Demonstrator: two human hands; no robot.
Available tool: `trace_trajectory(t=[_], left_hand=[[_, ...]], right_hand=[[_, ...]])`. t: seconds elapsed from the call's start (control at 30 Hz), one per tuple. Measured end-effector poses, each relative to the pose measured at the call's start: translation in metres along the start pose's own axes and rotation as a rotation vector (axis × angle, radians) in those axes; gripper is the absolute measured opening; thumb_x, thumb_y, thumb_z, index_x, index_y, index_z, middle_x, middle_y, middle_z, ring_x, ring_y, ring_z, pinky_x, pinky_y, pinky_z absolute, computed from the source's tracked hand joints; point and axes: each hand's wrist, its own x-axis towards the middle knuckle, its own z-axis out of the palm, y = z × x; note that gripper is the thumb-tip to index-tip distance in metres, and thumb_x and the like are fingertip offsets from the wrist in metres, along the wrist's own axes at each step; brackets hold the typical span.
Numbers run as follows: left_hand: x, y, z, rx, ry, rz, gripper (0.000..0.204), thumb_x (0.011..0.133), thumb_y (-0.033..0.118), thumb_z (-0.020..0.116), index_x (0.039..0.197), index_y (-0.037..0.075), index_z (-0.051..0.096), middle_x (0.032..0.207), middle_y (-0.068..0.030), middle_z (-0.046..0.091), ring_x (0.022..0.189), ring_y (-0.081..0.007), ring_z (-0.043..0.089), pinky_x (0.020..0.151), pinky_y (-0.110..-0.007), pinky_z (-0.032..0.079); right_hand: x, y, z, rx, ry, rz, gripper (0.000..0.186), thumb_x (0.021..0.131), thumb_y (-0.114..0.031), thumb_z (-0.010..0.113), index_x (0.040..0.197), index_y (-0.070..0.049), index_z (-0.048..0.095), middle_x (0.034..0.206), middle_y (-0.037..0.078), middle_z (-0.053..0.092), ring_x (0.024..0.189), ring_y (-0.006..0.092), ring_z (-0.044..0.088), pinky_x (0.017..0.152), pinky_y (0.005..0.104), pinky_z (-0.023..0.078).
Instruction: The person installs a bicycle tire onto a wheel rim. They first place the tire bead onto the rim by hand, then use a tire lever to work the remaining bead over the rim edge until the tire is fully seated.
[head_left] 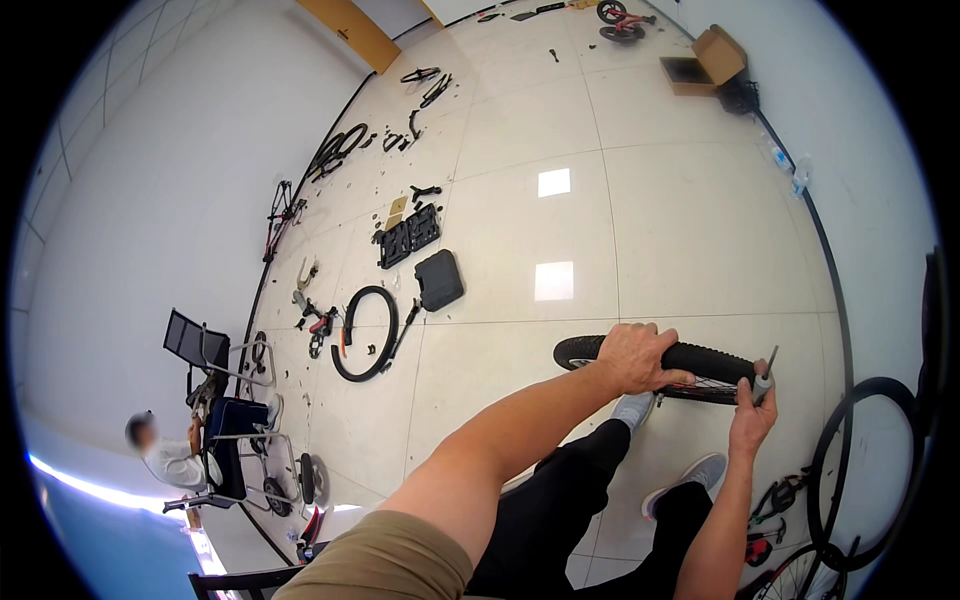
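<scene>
Left fingers [661,341] grip 1 wheel [708,360]; right fingers [745,393], 1 tool [763,386].

Illumination bright and largely even. Two square white reflections [554,281] glare off the floor [520,390]. A light strip [100,487] at lower left is overexposed, with a blue tint below it. Shadows soft and weak. Left hand [638,358], right hand [750,415] and tyre [708,361] acceptably sharp. Seated person's head [141,430] blurred. Skirting [822,240] bows outward; corners black.
</scene>
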Motion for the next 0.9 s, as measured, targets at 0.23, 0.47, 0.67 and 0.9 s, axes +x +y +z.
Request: trace_trajectory(t=[0.23, 0.47, 0.67, 0.9], left_hand=[[-0.012, -0.004, 0.007, 0.000, 0.076, 0.044, 0.062, 0.090, 0.068, 0.064, 0.103, 0.007, 0.067, 0.082, -0.0151, 0.065, 0.077, -0.0351, 0.066, 0.069, -0.048, 0.051], [-0.011, 0.007, 0.024, 0.031, 0.155, 0.060, 0.062, 0.093, 0.062, 0.063, 0.108, 0.002, 0.063, 0.089, -0.0164, 0.064, 0.087, -0.0352, 0.065, 0.075, -0.048, 0.049], [-0.011, 0.013, 0.016, 0.045, 0.178, 0.039, 0.071, 0.087, 0.074, 0.064, 0.097, 0.004, 0.065, 0.083, -0.0151, 0.063, 0.074, -0.0344, 0.065, 0.068, -0.045, 0.052], [-0.003, -0.002, 0.007, 0.002, 0.038, 0.017, 0.076, 0.087, 0.079, 0.058, 0.093, 0.003, 0.067, 0.081, -0.0173, 0.068, 0.077, -0.0378, 0.069, 0.069, -0.047, 0.055]], right_hand=[[-0.006, -0.006, 0.006, 0.004, -0.027, -0.019, 0.050, 0.097, 0.001, 0.065, 0.146, 0.001, 0.054, 0.143, 0.010, 0.061, 0.136, 0.0218, 0.052, 0.118, 0.0352, 0.035], [-0.005, -0.004, 0.001, 0.041, -0.048, 0.016, 0.049, 0.098, 0.000, 0.065, 0.146, 0.000, 0.054, 0.148, 0.009, 0.057, 0.135, 0.0213, 0.052, 0.117, 0.0344, 0.037], [-0.008, -0.004, -0.001, 0.000, -0.039, -0.006, 0.048, 0.099, -0.001, 0.064, 0.146, -0.001, 0.054, 0.147, 0.008, 0.057, 0.133, 0.0192, 0.053, 0.111, 0.0315, 0.042], [-0.015, -0.010, 0.010, -0.012, -0.028, 0.006, 0.049, 0.099, -0.003, 0.066, 0.146, -0.003, 0.055, 0.142, 0.006, 0.060, 0.126, 0.0169, 0.056, 0.102, 0.0291, 0.048]])
